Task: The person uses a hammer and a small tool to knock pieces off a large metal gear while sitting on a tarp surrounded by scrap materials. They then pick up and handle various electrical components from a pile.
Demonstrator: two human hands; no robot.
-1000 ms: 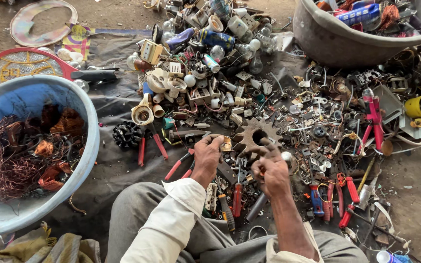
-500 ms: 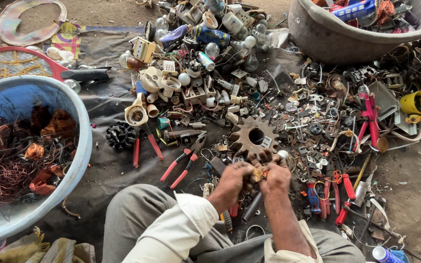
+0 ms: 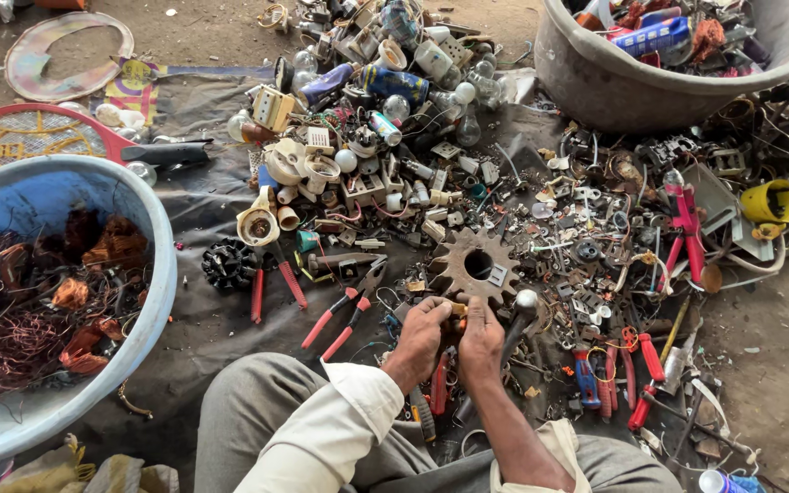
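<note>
My left hand [image 3: 419,340] and my right hand [image 3: 480,342] are pressed together low in the middle, both closed on a small brownish metal scrap piece [image 3: 455,310] held between the fingertips. Just beyond them lies a rusty toothed gear wheel [image 3: 474,265]. A hammer with a rounded steel head [image 3: 524,302] lies right of my right hand. Red-handled pliers [image 3: 349,309] lie left of my left hand. My knees in grey trousers and white sleeves fill the bottom edge.
A blue tub [image 3: 152,228] with copper wire and coils stands at the left. A grey tub [image 3: 614,87] of scrap stands at the top right. Bulbs, sockets, switches and metal bits cover the dark sheet [image 3: 203,338]. Red-handled tools [image 3: 636,383] lie at the right, and a yellow cup [image 3: 772,201].
My hands have come together from apart, drawn back toward my lap, and now grip a small piece between them. The view has shifted slightly.
</note>
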